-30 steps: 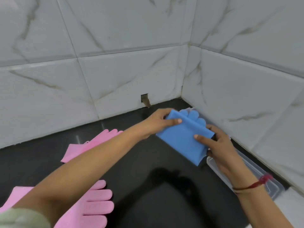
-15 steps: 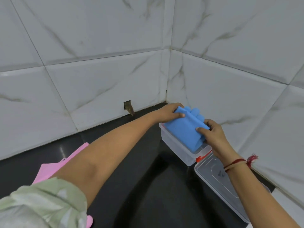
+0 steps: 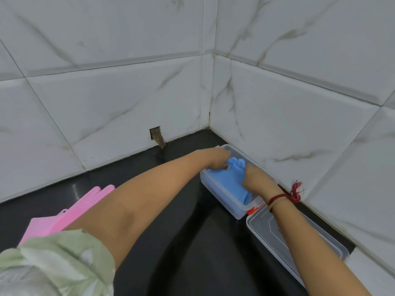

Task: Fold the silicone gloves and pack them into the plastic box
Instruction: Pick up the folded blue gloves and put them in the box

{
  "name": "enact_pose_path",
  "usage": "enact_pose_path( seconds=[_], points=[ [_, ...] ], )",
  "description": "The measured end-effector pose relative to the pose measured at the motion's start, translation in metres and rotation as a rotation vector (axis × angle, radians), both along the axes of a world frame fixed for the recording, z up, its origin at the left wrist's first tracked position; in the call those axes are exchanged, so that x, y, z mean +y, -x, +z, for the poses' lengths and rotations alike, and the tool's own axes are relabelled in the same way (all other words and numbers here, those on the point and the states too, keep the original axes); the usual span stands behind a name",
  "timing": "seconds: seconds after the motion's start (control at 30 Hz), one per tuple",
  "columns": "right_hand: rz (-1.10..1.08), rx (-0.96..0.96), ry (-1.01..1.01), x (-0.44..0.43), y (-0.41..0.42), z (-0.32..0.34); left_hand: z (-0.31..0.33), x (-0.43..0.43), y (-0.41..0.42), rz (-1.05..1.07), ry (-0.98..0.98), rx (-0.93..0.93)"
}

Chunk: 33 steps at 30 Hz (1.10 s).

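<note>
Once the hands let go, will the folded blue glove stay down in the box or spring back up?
Probably springs back somewhat: the blue glove looks thick and rubbery, and both the left hand and right hand are pressing it into the plastic box. Its fingers bunch against the far wall, so it seems floppy rather than stiff.

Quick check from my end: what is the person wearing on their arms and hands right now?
Both hands are bare, no gloves on. The left hand has a pale green fabric sleeve bunched above the elbow, leaving the forearm uncovered. The right hand has a red thread wristband with a frayed tassel, plus a thin tan band beside it. No rings visible.
</note>
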State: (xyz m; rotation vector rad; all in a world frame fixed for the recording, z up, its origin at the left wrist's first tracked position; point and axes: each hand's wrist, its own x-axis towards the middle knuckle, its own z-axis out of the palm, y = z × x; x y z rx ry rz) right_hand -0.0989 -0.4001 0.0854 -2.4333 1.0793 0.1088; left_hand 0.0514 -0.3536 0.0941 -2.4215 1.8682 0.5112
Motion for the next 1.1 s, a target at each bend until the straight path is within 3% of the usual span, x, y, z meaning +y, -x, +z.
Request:
enact_pose_path(
  seconds=[0.5,0.57,0.67,0.77,0.83,0.9,1.1],
  points=[
    [0.112,0.328,0.409,0.013,-0.011,-0.02,-0.007,-0.009,0.021,0.05,-0.134,-0.13],
    [0.07,0.282,0.524,0.016,-0.007,-0.017,-0.005,-0.005,0.023,0.062,-0.042,-0.163],
    [0.001,0.149,0.649,0.018,0.0,-0.011,0.002,0.004,0.026,0.012,0.264,-0.293],
    [0.062,0.022,0.487,0.014,0.001,-0.01,0.011,0.007,0.035,-0.034,0.331,-0.236],
    [0.135,0.092,0.291,0.016,-0.003,-0.012,0.01,0.005,0.044,-0.052,0.162,-0.211],
    [0.138,0.185,0.218,0.018,-0.007,-0.015,0.002,0.004,0.051,-0.084,-0.018,-0.272],
    [0.195,0.469,0.134,0.015,-0.021,-0.008,-0.012,0.003,0.053,-0.146,-0.141,-0.345]
  ],
)
